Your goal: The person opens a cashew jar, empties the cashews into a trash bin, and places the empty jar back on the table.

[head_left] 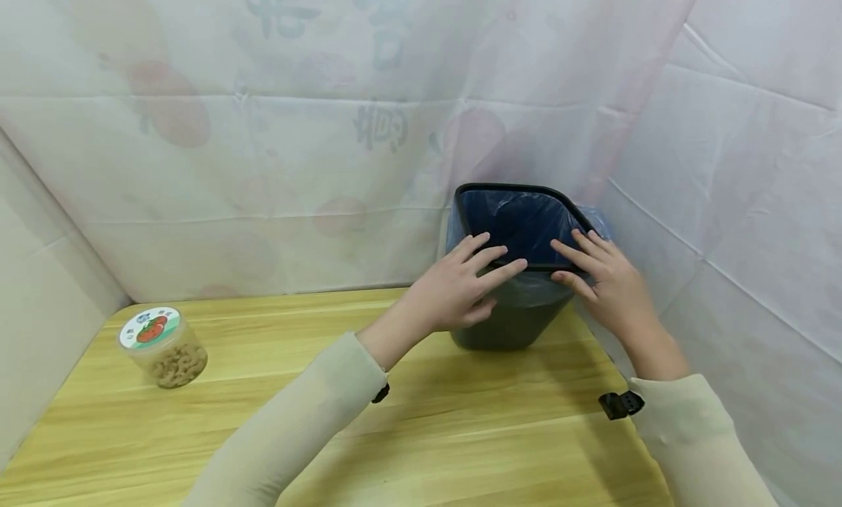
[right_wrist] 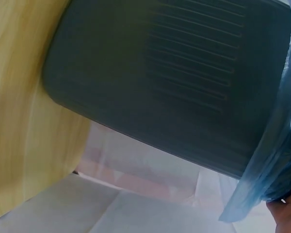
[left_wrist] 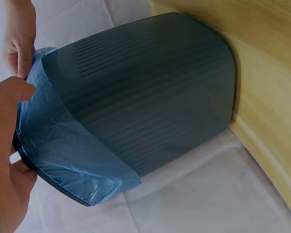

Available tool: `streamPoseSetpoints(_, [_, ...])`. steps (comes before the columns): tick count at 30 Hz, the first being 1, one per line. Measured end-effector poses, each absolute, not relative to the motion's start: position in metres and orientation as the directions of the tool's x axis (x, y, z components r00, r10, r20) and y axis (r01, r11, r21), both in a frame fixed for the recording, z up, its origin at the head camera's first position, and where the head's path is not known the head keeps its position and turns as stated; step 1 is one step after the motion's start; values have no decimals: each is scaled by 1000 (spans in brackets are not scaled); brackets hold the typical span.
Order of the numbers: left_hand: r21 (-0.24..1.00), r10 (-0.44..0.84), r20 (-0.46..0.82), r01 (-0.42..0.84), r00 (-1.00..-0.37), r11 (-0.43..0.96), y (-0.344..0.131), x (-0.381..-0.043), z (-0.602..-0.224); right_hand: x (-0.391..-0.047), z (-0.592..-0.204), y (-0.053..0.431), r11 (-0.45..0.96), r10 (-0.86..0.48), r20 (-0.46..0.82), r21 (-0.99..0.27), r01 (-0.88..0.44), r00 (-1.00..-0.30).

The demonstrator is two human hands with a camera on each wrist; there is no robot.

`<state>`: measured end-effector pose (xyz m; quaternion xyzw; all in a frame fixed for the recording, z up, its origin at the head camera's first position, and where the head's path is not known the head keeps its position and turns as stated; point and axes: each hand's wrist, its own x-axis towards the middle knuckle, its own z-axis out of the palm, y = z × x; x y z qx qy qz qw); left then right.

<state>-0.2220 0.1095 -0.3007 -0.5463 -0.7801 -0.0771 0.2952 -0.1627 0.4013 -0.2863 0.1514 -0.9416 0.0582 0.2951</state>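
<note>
A dark grey trash bin [head_left: 496,326] stands upright at the right rear of the table. A translucent blue bag [left_wrist: 72,155] lines it and folds down over the outside, with a black rim ring [head_left: 513,187] round the top. My left hand [head_left: 447,288], fingers spread and fairly straight, is at the front left of the rim. At the front right corner is my right hand [head_left: 612,291], its fingers extended over the rim and its thumb in front. In the left wrist view, the left thumb lies close by the bag's edge. Shadow darkens the bin's inside.
A clear jar [head_left: 164,346] with a tomato-printed lid and light brown curled pieces sits at the table's left. White printed cloth [head_left: 296,164] hangs behind the wooden table [head_left: 421,434]. Another white cloth wall [head_left: 743,222] stands close at the bin's right.
</note>
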Motion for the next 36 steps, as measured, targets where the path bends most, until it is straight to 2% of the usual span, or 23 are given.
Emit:
streamPoseSetpoints(14, [-224, 804, 553, 891, -218, 395, 91, -216, -303, -162, -289, 384, 949, -257, 569, -5, -316, -781])
streamPoseSetpoints(36, [-214, 781, 581, 882, -231, 421, 68, -208, -307, -164, -294, 363, 916, -324, 613, 11, -402, -721])
